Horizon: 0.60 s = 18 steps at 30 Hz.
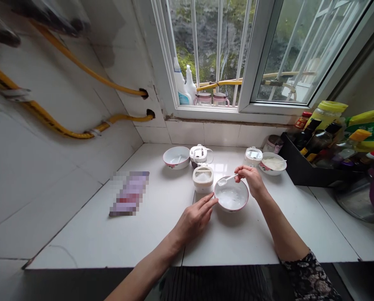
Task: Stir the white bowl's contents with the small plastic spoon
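A white bowl with a pink rim (231, 197) stands on the white tiled counter, some clear or whitish contents at its bottom. My left hand (197, 217) touches the bowl's left side with its fingertips, fingers extended. Pinched in my right hand (248, 177) is a small white spoon (225, 180), held over the bowl's back rim. Just left of the bowl sits a cream-lidded container (203, 179). Behind that is another lidded jar (198, 154), and a white bowl with a spoon in it (176, 158) stands beside the jar.
At the right are a lidded jar (253, 156), a bowl of white contents (272, 164), a black box of bottles (312, 169) and a pot (359, 200). A blurred purple item (130, 196) lies left. Yellow pipes (80, 134) run along the left wall.
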Motion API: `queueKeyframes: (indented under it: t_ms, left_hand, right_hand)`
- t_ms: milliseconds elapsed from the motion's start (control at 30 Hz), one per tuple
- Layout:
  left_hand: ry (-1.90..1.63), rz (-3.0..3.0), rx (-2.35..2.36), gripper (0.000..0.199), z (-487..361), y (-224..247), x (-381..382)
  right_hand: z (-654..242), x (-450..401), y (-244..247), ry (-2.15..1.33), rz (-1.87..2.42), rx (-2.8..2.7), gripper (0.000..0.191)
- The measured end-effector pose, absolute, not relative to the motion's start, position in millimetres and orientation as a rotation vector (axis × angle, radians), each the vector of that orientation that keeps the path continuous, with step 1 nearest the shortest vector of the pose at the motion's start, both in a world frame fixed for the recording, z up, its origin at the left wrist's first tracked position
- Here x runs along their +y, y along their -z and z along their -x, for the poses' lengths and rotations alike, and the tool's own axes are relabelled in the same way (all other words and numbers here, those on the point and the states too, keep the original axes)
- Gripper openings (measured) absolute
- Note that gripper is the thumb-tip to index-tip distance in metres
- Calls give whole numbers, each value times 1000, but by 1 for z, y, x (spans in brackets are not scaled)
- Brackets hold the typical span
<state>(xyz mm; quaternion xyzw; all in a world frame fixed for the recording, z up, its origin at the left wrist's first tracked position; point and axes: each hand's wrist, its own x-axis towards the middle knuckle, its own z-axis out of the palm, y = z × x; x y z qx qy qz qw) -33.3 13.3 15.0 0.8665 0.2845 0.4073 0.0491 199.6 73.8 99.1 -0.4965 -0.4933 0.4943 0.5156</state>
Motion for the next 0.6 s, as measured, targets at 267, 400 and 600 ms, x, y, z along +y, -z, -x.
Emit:
queueKeyframes:
  t_ms: [267, 400, 600]
  left_hand:
    - [-1258, -2644, 880, 42, 32, -15, 13]
    - [-1263, -2656, 882, 40, 32, -15, 13]
    - [-1242, -2654, 886, 39, 32, -16, 12]
  right_hand:
    - [-163, 63, -95, -672, 1052, -1510, 14]
    - [-158, 57, -93, -225, 999, -1921, 18]
    - [-172, 52, -101, -197, 1062, -1831, 18]
